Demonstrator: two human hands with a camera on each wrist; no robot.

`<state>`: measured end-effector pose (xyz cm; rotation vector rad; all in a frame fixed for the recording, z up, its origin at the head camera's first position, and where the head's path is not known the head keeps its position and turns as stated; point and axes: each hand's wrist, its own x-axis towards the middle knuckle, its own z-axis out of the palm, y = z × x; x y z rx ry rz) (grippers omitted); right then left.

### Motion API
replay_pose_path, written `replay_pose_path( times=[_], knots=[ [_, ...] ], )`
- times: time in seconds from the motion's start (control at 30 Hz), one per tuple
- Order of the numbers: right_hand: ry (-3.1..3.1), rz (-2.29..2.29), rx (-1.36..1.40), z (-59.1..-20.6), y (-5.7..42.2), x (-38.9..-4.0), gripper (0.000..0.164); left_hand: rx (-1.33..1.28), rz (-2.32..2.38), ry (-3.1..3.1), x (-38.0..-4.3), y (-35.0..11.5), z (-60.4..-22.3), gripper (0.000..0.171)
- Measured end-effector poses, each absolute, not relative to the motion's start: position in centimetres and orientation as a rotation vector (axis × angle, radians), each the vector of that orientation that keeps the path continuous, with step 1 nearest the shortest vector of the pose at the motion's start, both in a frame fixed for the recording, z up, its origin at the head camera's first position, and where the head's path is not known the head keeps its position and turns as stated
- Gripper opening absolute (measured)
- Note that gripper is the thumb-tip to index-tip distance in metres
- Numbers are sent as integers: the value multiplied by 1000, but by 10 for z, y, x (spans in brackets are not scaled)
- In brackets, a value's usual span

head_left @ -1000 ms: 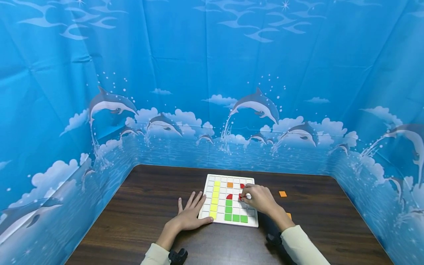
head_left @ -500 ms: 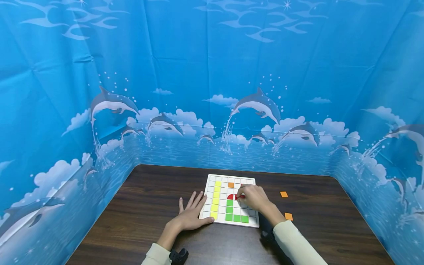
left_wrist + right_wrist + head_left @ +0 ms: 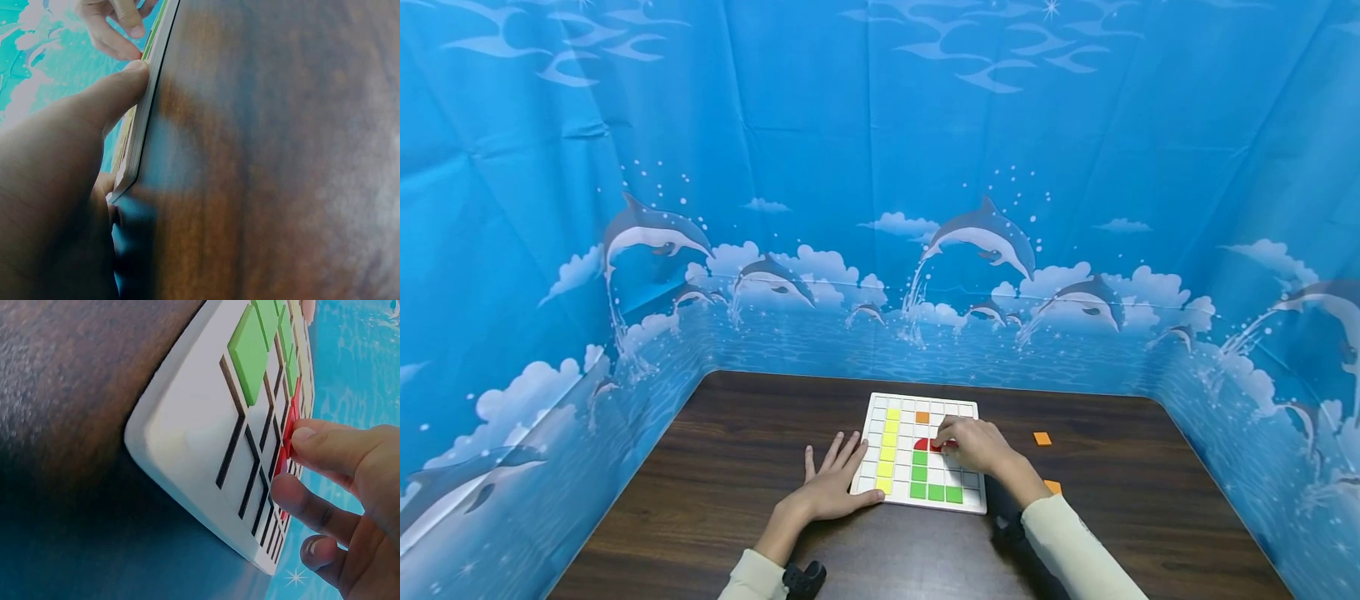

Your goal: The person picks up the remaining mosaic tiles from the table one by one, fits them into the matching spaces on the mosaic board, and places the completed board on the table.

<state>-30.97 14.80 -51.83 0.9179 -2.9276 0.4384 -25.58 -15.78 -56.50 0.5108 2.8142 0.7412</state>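
Note:
A white grid board (image 3: 871, 423) lies on the dark wooden table. My left hand (image 3: 830, 492) is spread flat at its left side, with the thumb (image 3: 132, 78) resting on the near edge. Over the board's right half, my right hand (image 3: 976, 447) pinches a red tile (image 3: 289, 431) with thumb and fingertips, low at the grid. To its left sits a red quarter-round tile (image 3: 921, 445), at the top of a column of green tiles (image 3: 918, 473). Another red tile (image 3: 281, 461) shows between the fingers, and part of the red row is hidden beneath the hand.
Yellow tiles (image 3: 887, 454) form a column on the board's left, and an orange tile (image 3: 922, 417) sits near its top. Two loose orange tiles (image 3: 1042, 438) lie on the table (image 3: 1112, 492) to the right. A blue dolphin-print curtain (image 3: 820, 167) surrounds the table.
My right hand has shifted left across the board, bringing the red tile beside the quarter-round one. My left hand has stayed in place.

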Motion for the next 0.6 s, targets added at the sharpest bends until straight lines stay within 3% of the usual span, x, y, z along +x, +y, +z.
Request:
replay_pose_path(
  times=[0.6],
  knots=[
    [-2946, 452, 872, -520, 147, -302, 20, 487, 725, 2824, -258, -158, -571, 109]
  ],
)
